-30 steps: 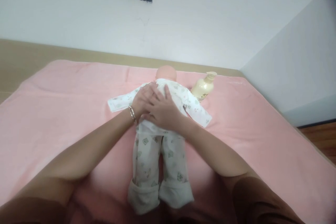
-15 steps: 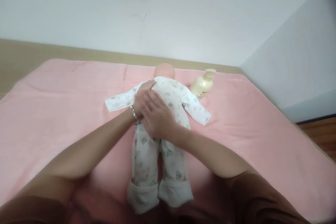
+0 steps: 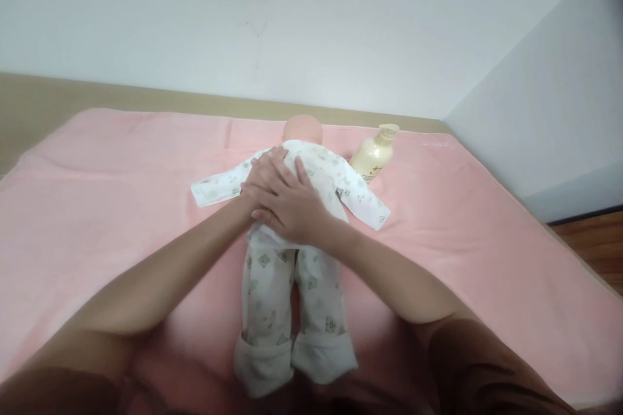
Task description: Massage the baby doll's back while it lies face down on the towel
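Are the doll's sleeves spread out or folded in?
Spread out: one sleeve and the other sleeve reach outward on opposite sides of the doll, over the pink blanket.

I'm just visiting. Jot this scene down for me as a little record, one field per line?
Right hand: right hand, fingers spread, lying over the left
Left hand: left hand, over the doll's upper body, mostly covered
Doll: doll in white patterned clothes, sleeves spread outward, leg cuffs turned up
Bottle: cream pump bottle, by the sleeve at picture right
Surface: pink blanket under the doll
Background: white wall
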Tool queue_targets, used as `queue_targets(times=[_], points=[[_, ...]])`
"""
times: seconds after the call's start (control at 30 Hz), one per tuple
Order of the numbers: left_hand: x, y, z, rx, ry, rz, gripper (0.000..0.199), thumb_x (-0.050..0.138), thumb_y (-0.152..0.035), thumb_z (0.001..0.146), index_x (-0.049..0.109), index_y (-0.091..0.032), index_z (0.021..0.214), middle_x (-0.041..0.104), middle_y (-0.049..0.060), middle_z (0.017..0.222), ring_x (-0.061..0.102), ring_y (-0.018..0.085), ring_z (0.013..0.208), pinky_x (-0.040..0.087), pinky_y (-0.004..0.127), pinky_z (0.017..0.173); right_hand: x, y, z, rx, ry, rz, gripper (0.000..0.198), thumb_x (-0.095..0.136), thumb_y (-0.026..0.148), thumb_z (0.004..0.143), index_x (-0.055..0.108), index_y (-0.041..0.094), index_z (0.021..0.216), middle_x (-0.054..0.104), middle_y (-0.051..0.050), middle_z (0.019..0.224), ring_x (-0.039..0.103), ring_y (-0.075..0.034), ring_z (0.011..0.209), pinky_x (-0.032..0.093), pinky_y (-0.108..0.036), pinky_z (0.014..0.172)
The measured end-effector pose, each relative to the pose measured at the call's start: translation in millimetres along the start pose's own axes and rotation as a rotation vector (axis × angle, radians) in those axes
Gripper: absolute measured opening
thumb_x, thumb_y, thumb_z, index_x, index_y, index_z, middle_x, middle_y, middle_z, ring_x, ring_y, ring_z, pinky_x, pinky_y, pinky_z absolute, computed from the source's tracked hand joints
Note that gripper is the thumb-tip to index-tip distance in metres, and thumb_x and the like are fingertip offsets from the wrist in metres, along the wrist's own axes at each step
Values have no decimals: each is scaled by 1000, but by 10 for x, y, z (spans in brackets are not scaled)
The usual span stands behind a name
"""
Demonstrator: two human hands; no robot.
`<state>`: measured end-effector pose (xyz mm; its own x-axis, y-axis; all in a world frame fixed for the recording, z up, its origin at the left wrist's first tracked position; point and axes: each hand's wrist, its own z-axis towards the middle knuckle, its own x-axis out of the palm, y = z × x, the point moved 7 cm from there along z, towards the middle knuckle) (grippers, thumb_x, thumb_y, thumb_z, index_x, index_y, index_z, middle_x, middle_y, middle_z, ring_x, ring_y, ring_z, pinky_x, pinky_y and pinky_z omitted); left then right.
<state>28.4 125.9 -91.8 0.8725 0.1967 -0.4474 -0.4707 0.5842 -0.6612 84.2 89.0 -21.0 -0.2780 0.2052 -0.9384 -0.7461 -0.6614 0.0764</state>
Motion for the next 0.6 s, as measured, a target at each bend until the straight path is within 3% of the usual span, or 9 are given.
queue_targets(times=[0.07,0.13,0.17,0.2,0.23,0.27,0.33,0.47,0.6], points=[[-8,-74,-6,-9,8,7,68,-13,-12,98,-52,-48,140,-33,-22,162,8,9,163,40,53,131,-18,-76,15,42,-12,10,51,34,49,109,51,29,153,31,-5,172,24,-32,162,14,-67,133],[36,-62,159,-17,138,85,74,-3,-10,99,-44,-44,150,-15,-11,174,13,11,164,40,56,130,-16,-155,34,77,-18,32,53,34,46,109,50,24,154,29,-7,173,21,-32,164,15,-65,133],[63,-40,275,-4,220,127,74,5,-11,100,-28,-39,160,2,-3,178,19,14,164,41,57,128,-10,-217,47,107,-18,47,53,34,44,109,49,22,155,29,-8,173,21,-31,164,16,-64,133],[105,-21,388,34,326,183,68,16,-15,101,1,-28,167,22,7,176,26,19,163,43,56,126,-2,-303,60,150,-19,62,53,34,42,109,49,21,155,29,-9,173,22,-31,163,16,-64,133],[100,14,502,42,362,198,57,29,-25,102,35,-24,159,45,11,165,40,24,157,45,53,126,8,-414,72,203,-16,79,53,35,40,109,47,21,156,30,-9,173,23,-31,163,17,-63,133],[82,51,600,40,372,212,49,37,-29,100,53,-19,145,58,14,154,50,27,150,44,52,126,18,-544,81,262,-11,98,53,35,38,108,46,20,157,31,-10,172,25,-31,162,17,-62,133],[15,109,721,13,324,258,47,37,-25,97,61,-10,135,63,18,146,54,29,145,41,52,128,38,-825,88,377,8,135,54,35,34,107,46,18,157,32,-11,172,27,-31,162,18,-61,133],[-16,117,695,-19,302,306,56,30,-20,96,55,-4,145,55,19,155,47,28,151,36,52,132,34,-1151,47,549,9,163,59,37,36,105,44,10,157,34,-15,170,31,-33,160,20,-60,133],[-18,135,732,-63,299,281,55,32,-21,96,58,-9,143,58,15,154,50,26,150,37,49,132,18,-872,-75,649,-60,10,65,39,34,103,42,-5,154,41,-31,161,38,-45,153,30,-67,125]])
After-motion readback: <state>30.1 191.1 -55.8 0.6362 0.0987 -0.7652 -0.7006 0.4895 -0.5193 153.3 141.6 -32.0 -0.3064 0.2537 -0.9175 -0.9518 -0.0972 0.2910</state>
